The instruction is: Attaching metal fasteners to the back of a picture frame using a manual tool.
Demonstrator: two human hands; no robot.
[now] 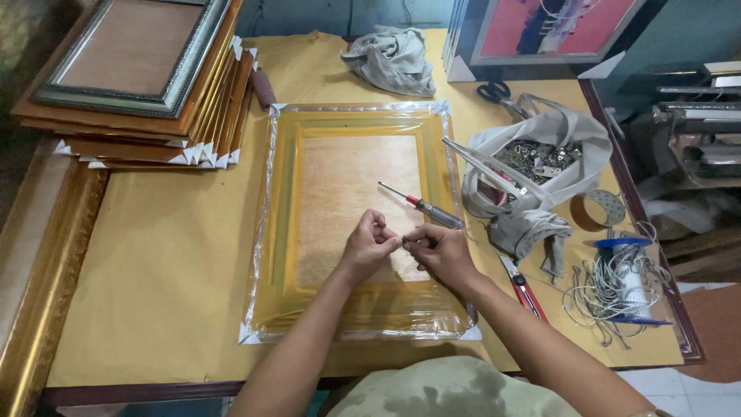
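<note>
Stacked picture frames (147,85) with white corner protectors are seen far up and left of the hands. Directly beneath both hands lies a yellow frame wrapped in clear plastic (282,232), back side up. The left hand (369,247) and the right hand (440,251) are brought together above its wooden backing board (347,185), fingertips pinched on something too small to be made out. A red-handled screwdriver (424,208) is laid on the board just above the right hand. Right of that hand, a grey cloth bag of metal hangers (540,158) is set, with a red utility knife (526,289) below it and a blue spool of cord (629,270) farther right.
</note>
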